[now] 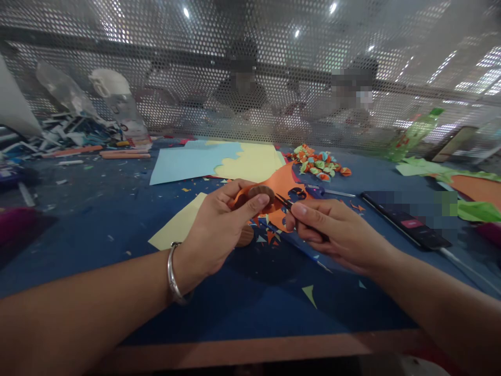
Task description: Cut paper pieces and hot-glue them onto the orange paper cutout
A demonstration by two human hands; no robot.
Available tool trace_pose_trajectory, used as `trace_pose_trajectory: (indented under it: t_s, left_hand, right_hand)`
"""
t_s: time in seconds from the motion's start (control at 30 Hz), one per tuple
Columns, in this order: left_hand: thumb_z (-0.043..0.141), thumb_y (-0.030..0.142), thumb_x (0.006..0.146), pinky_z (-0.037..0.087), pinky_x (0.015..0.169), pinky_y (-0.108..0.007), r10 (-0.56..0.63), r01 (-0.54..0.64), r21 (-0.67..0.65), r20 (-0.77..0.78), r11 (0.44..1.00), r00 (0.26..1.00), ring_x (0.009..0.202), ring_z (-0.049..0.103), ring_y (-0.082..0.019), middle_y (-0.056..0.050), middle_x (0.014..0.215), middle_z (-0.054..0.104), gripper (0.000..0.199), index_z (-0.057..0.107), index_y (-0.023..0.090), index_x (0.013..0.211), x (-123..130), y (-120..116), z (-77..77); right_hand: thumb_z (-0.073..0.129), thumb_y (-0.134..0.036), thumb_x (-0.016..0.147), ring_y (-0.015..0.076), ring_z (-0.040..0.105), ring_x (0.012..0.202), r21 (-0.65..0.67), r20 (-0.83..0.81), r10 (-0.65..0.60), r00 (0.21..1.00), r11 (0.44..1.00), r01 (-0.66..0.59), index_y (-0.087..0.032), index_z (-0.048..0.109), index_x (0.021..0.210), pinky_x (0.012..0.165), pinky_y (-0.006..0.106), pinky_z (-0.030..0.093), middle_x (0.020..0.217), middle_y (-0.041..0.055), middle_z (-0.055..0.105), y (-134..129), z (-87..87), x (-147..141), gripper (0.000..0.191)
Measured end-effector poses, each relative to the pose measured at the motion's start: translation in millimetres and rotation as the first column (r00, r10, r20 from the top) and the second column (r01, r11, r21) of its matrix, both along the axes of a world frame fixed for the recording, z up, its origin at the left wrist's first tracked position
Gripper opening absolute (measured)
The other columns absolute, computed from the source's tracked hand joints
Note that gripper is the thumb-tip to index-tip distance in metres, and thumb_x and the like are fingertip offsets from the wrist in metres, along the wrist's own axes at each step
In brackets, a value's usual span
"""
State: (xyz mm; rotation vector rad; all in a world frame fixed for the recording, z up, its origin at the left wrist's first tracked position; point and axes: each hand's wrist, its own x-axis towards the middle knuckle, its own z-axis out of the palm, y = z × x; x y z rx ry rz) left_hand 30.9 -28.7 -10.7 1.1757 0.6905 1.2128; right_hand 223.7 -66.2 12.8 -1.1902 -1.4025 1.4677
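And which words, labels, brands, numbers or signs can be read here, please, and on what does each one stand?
No text can be read.
Green bottle: red marks, too blurred.
Cup: small marks, too blurred.
Phone: screen too small and blurred, partly pixelated.

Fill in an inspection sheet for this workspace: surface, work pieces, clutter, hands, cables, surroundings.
Surface: blue tabletop, scattered with scraps.
Work pieces: orange paper with cut-outs; brown round piece in the left hand; second brown piece on the table.
Clutter: paper scraps, a pile of small curled paper pieces, pale blue sheet, phone.
Hands: left hand pinches the brown round piece; right hand grips a dark pointed tool, its type unclear.
Cables: white cable at the phone's near end.
Surroundings: perforated screen behind the table, people beyond it; white-lidded bottle at left, green-capped bottle at right.
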Motion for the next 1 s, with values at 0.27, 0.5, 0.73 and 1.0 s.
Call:
trace_pose_trajectory:
  t_s: [0.27, 0.5, 0.73, 1.0]
  left_hand:
    - [0.083, 0.025, 0.079, 0.053, 0.065, -0.019, -0.059, 0.06, -0.057, 0.028, 0.997, 0.998, 0.074, 0.067, -0.01, -0.001, 0.085, 0.075, 0.018, 0.073, 0.017, 0.091, 1.3, -1.3, 2.8]
    - [0.084, 0.027, 0.078, 0.048, 0.055, -0.017, -0.132, 0.135, -0.118, 0.039, 0.984, 0.991, 0.059, 0.059, -0.006, 0.001, 0.082, 0.071, 0.021, 0.071, 0.018, 0.092, -0.7, -0.3, 0.8]
    - [0.081, 0.03, 0.081, 0.025, 0.042, -0.017, -0.212, 0.208, -0.163, -0.005, 0.964, 0.977, 0.045, 0.038, -0.001, 0.002, 0.074, 0.062, 0.022, 0.066, 0.018, 0.091, -0.9, -2.1, 1.3]
    - [0.082, 0.026, 0.079, 0.028, 0.045, -0.017, -0.199, 0.193, -0.149, -0.027, 0.97, 0.98, 0.051, 0.04, -0.002, 0.002, 0.073, 0.061, 0.021, 0.066, 0.014, 0.085, 2.3, -3.5, 2.1]
  right_hand:
    - [0.074, -0.063, 0.079, 0.0015, 0.022, 0.039, -0.011, -0.015, 0.007, 1.0, 1.0, -0.007, -0.014, 0.064, 0.076, 0.032, 0.016, 0.01, 0.051, -0.01, 0.033, 1.2, 1.7, 0.6, 0.05]
    - [0.072, -0.061, 0.083, 0.001, 0.023, 0.038, -0.031, -0.016, 0.025, 1.0, 0.999, -0.025, -0.014, 0.064, 0.077, 0.033, 0.015, 0.012, 0.051, -0.0097, 0.035, 1.5, 2.3, 2.4, 0.048]
    - [0.073, -0.058, 0.083, 0.0003, 0.022, 0.038, -0.018, -0.019, 0.02, 1.0, 1.0, -0.02, -0.013, 0.065, 0.077, 0.033, 0.015, 0.011, 0.051, -0.0099, 0.036, 0.2, 2.9, 3.1, 0.047]
    - [0.072, -0.055, 0.086, 0.0003, 0.023, 0.04, -0.013, -0.004, -0.003, 1.0, 1.0, 0.003, -0.013, 0.064, 0.073, 0.035, 0.014, 0.013, 0.05, -0.0102, 0.034, 2.2, -1.7, 4.1, 0.045]
